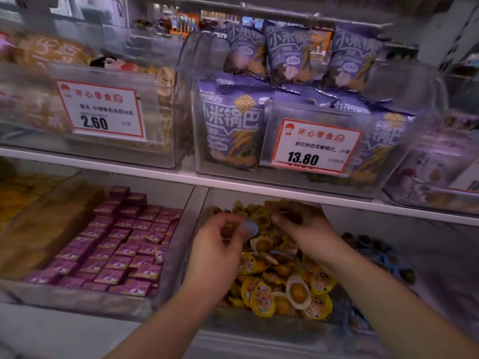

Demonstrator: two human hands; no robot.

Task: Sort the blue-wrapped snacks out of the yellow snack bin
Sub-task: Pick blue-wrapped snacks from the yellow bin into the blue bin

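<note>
Closest to me, two bare forearms reach up from below into the clear yellow snack bin (259,330) on the lower shelf. Its front wall is see-through, and behind it lie heaps of small round yellow-wrapped snacks (261,297), some showing a brown ball under a clear top.

The left hand (220,244) hangs over the left part of the pile, its fingers (228,218) curled, thumb and forefinger pinching one small blue-wrapped snack (248,228) lifted just above the yellow ones. The right hand (302,226) is further in, near the back of the same bin, with fingers bent down into the snacks; the blur keeps me from telling whether they grasp anything.

Left of that bin sits another clear one packed with rows of small purple boxes (121,242). To the right, a neighbouring bin holds dark, blue-wrapped pieces (381,255), too smeared to make out well. At the far left of the lower shelf there are yellowish packets (23,198), also blurred.

Above runs the white shelf edge (233,181). On it, directly over the hands, a clear bin is stuffed with purple bags (230,128) printed with rice-cracker art, more of them standing behind. Its front bears a red-bordered price card (315,146) reading 13.80. To the left, another clear bin of pale orange packs carries a second card (99,110) marked 2.60. Beyond that, the store's background is a blur.
</note>
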